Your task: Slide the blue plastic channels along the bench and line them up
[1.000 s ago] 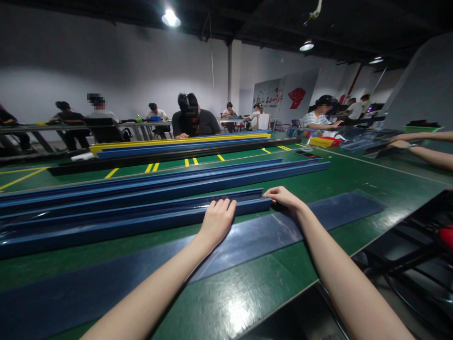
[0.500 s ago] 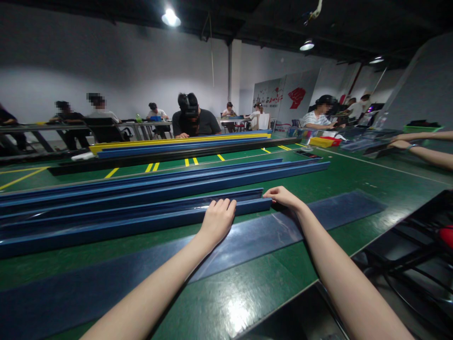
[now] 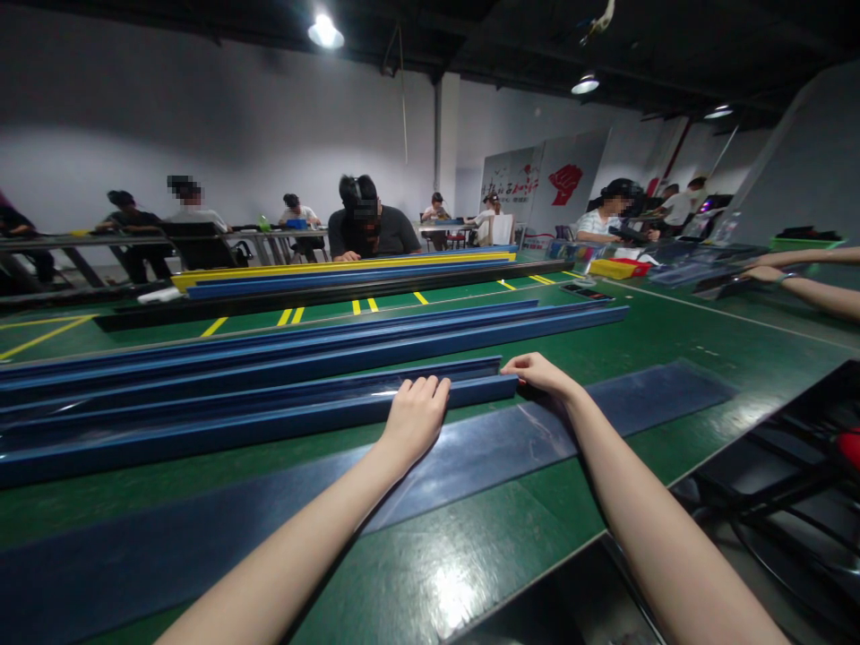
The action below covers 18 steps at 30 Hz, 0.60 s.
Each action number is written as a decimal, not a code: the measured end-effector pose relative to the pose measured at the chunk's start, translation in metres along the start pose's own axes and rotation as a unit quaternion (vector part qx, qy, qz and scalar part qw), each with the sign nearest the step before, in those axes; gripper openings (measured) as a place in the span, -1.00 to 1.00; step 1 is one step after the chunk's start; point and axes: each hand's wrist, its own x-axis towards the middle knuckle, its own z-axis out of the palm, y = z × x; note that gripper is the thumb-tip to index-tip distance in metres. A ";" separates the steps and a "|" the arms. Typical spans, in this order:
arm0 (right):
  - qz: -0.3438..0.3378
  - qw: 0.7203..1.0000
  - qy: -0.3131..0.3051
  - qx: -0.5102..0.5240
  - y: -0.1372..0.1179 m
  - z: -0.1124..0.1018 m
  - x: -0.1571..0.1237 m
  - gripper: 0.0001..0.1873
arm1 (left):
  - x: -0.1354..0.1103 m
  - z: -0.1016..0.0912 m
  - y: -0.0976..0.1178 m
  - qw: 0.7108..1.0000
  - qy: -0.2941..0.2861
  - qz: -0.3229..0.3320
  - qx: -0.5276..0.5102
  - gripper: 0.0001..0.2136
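Observation:
A long blue plastic channel [image 3: 235, 439] with upright side walls lies across the table. My left hand [image 3: 417, 417] grips its near wall, fingers bent over the top edge. At the channel's right end is my right hand [image 3: 537, 372], its thumb and fingers pinched together; what lies between them is too hidden to make out. Under both forearms stretches a flat, see-through plastic strip [image 3: 484, 452] with a bluish look. Just beyond the held channel, another blue channel [image 3: 417, 349] lies roughly parallel to it.
The green table [image 3: 699, 327] carries yellow tape marks. Farther back lie a yellow channel [image 3: 349, 266] and a black one [image 3: 336, 296]. A yellow tray [image 3: 610, 268] stands at the back right. Another person's hand [image 3: 766, 273] reaches in from the right. Several people sit behind.

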 end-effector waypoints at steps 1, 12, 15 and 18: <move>-0.002 1.000 0.000 -0.001 0.001 0.000 0.000 -0.67 | 0.000 0.000 0.000 1.000 0.000 0.000 0.000 -0.77; -0.005 1.000 -0.004 0.009 0.004 0.001 0.004 -0.68 | 0.000 -0.002 -0.001 1.000 -0.010 0.001 0.000 -0.77; -0.013 1.000 -0.009 0.016 0.007 0.001 0.005 -0.69 | 0.000 -0.002 -0.001 1.000 -0.010 0.002 -0.003 -0.77; -0.019 1.000 -0.014 0.018 0.008 0.000 0.006 -0.71 | 0.000 -0.001 -0.001 1.000 -0.009 0.003 -0.003 -0.77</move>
